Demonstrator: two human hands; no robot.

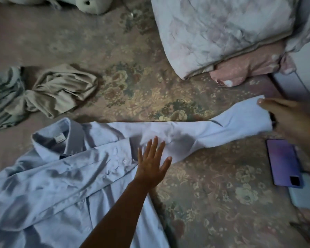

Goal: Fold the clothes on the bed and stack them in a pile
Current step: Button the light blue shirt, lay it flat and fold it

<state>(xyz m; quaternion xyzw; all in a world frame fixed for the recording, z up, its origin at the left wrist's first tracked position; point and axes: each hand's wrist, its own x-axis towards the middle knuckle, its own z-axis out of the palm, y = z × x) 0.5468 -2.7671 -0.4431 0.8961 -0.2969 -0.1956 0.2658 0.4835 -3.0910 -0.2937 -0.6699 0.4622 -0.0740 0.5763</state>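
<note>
Left hand [153, 162] flat w/ fingers spread on pale-blue shirt [61, 176]; right hand [290, 119] pinches cuff.

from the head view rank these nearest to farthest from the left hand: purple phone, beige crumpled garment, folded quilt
From the left hand, pressing flat on the shirt:
1. Beige crumpled garment, up-left.
2. Purple phone, far right.
3. Folded quilt, top right.
The first two are fairly close to call.

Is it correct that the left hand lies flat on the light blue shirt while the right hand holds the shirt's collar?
Not quite. The head view shows the right hand holding the cuff end of the outstretched sleeve, not the collar. The left hand does lie flat on the light blue shirt.
</note>
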